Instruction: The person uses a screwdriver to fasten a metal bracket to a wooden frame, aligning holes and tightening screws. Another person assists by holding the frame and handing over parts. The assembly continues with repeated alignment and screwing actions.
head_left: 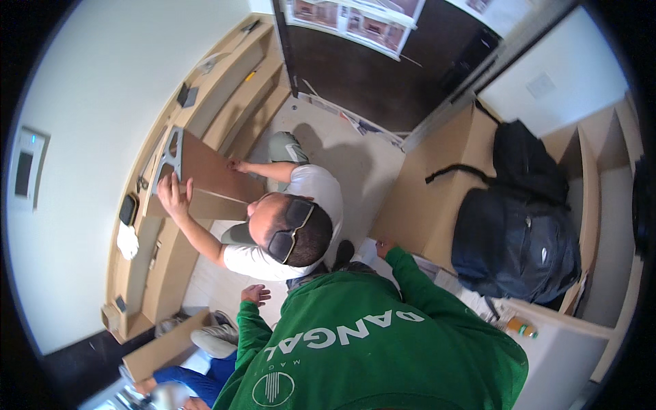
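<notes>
Past the long, tan wooden shelf unit's edge, pale floor is stretching to a tan, flat-faced box. The left hand is hanging half-open, released; the right hand is hovering at the box's near left corner, its grip unclear to me.

Brown panel — smooth, matt, wood-like
</notes>
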Motion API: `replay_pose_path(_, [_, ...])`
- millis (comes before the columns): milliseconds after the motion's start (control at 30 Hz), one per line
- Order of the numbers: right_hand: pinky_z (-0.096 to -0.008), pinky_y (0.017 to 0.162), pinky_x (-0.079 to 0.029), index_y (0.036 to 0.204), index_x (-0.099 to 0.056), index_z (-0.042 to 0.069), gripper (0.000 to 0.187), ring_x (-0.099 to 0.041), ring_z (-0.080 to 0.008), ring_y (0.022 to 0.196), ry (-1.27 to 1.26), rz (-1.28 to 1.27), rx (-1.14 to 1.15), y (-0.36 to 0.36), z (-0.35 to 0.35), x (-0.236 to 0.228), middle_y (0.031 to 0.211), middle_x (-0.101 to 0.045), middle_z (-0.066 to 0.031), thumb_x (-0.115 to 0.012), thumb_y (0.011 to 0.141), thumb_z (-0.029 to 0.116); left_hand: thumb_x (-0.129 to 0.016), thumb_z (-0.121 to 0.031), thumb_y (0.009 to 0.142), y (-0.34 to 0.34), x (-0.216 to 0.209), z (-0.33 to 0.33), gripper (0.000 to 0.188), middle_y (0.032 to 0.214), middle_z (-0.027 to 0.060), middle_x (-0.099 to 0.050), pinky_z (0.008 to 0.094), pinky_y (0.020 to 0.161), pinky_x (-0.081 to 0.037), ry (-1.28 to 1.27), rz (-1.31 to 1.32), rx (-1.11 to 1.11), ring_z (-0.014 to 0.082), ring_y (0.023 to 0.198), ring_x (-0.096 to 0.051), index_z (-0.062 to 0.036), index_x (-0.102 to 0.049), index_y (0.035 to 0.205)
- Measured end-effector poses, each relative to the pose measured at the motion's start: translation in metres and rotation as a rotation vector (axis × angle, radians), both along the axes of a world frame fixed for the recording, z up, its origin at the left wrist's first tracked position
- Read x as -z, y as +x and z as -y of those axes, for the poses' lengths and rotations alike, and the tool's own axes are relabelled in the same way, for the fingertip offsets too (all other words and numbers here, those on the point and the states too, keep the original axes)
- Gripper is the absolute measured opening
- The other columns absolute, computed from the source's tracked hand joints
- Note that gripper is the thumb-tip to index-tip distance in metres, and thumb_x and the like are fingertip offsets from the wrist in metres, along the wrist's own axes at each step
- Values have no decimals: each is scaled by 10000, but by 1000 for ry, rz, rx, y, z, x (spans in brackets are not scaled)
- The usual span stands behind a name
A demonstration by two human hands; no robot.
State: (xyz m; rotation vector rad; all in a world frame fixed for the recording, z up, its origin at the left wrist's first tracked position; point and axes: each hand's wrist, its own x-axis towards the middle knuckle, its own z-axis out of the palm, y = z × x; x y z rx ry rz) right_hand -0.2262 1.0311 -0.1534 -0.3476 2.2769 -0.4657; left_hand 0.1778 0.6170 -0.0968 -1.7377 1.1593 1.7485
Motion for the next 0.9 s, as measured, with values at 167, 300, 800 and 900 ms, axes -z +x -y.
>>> replay_pose_path(167, [-527,1125,-462,1388,-646,50,605,-615,-476,1288,177,55,-57,6,13,2,1377,-647,-306,-487,1055,529,-565,-338,1043,28,34,-27,398,1232,143,-776,529,861,-508,38,-49,-128,320,1041,-769,-106,-617,1362])
replay_pose_path(300, [-528,1215,-378,1477,-580,10,782,-537,-480,1393,104,76,-45,-17,39,10,1480,-579,-311,-431,1044,644,-570,-354,1038,51,39,-62,456,1272,130,-764,529,901,-498,170,37,-263,312,1070,-763,-133,-584,1437])
replay_pose_path(800, [-474,571,-557,1037,-693,86,206,-716,-308,666,188,295,-630,-396,187,109,869,-734,-150,-597,1046,268,-623,-349,1021,-111,-36,-203,428,1241,140,-768,507,850,-547,90,155,-838,314,1031,-768,-124,-614,1386])
replay_pose_path(900, [-512,606,-551,1097,-642,72,254,-699,-347,715,160,255,-391,-469,227,106,928,-705,-180,-587,1048,316,-613,-355,1013,-172,-49,-245,442,1250,131,-774,545,873,-518,11,119,-829,308,1022,-779,-113,-605,1383])
